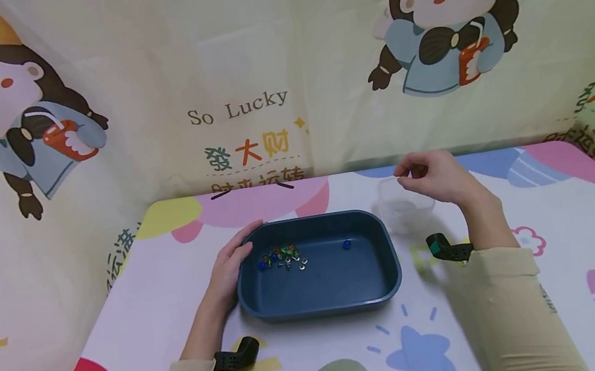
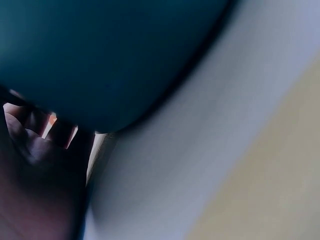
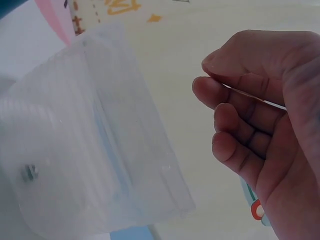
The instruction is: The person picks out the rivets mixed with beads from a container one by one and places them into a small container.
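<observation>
A dark blue rectangular tray (image 1: pixel 320 292) sits on the table. Small glass marbles (image 1: pixel 285 253) in red, green, blue and clear cluster at its left side, and a lone blue marble (image 1: pixel 346 244) lies towards the right. My left hand (image 1: pixel 226 273) grips the tray's left end, thumb over the rim and fingers along the outer wall. Beyond the tray's right end stands a clear plastic box (image 3: pixel 100 150) with a small marble (image 3: pixel 30 172) seen in it. Over that box hovers my right hand (image 1: pixel 436 176), fingers loosely bent, thumb close to the index fingertip, nothing visible between them.
A colourful printed cloth (image 1: pixel 175 296) covers the table. Behind it hangs a cream curtain (image 1: pixel 156 104) with cartoon figures and lettering, meeting the table's back edge. Each wrist wears a black camera (image 1: pixel 237 356).
</observation>
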{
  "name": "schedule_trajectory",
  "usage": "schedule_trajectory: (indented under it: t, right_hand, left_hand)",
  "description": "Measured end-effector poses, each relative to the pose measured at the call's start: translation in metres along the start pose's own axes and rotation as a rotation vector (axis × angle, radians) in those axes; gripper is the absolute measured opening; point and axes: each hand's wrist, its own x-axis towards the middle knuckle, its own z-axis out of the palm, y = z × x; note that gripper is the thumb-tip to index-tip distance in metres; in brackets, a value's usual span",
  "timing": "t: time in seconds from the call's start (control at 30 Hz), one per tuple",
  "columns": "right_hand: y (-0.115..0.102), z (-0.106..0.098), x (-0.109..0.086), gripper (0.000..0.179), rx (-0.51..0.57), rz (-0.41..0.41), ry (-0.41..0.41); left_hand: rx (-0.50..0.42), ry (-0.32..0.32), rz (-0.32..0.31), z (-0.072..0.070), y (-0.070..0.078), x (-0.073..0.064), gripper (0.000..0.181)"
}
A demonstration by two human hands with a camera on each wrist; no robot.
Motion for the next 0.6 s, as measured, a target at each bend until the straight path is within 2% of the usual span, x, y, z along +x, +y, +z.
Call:
schedule_trajectory:
  t: [0.27,0.6]
  right_hand:
    - [-0.009,0.001,0.003,0.020,0.031,-0.054,0.025]
    - [-0.025,0.009,0.003,0.017,0.120,-0.119,0.049]
  left_hand:
    - [-0.064,-0.003,0.014,0.002,0.000,0.005,0.045]
    - [-0.042,-0.004,0.001,0.002,0.000,0.003,0.045]
